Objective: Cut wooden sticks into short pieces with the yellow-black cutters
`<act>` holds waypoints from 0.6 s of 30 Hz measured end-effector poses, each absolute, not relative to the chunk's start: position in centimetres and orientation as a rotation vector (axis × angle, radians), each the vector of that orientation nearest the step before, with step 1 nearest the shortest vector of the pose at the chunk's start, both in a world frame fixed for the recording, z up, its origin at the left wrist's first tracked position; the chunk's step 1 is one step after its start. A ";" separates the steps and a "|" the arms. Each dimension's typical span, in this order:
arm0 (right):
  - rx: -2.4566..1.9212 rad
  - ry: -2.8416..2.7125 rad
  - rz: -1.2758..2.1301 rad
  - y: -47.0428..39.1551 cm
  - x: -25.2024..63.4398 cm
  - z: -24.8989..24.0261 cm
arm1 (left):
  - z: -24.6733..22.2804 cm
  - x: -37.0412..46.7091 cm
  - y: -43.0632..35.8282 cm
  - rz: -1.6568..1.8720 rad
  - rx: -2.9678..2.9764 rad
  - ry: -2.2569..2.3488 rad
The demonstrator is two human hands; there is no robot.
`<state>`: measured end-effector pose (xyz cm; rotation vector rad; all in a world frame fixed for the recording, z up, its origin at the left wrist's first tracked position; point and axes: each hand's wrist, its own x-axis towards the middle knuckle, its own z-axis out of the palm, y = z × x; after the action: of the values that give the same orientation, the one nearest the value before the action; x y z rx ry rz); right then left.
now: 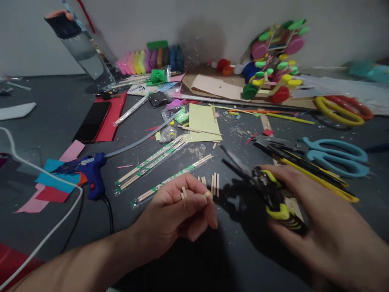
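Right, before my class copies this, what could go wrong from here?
The pliers in the right hand have their jaws apart and might nip the nearby left hand. The short stick pieces between its fingers could slip and scatter. The glue gun may burn someone if hot, which I can't tell; the white cable beside it could snag.

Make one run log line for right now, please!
left hand: holding short stick pieces | right hand: holding yellow-and-black hand tool, jaws apart | table: more short pieces beyond left hand | glue gun: lying at left
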<state>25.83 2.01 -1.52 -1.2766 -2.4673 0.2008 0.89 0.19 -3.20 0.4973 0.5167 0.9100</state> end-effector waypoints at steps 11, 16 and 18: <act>-1.144 -2.551 0.436 0.6 26.9 -2.9 | -3.3 0.6 -0.1 0.867 0.568 0.545; -1.090 -2.557 0.417 0.4 26.8 -3.0 | -3.4 0.6 -0.1 0.856 0.564 0.613; -1.086 -2.561 0.426 0.5 26.7 -2.9 | -3.4 0.6 -0.1 0.857 0.562 0.606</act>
<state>26.67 0.48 -2.93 -1.0859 -2.5613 0.4261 0.64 -0.09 -3.44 0.5624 0.6063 0.8572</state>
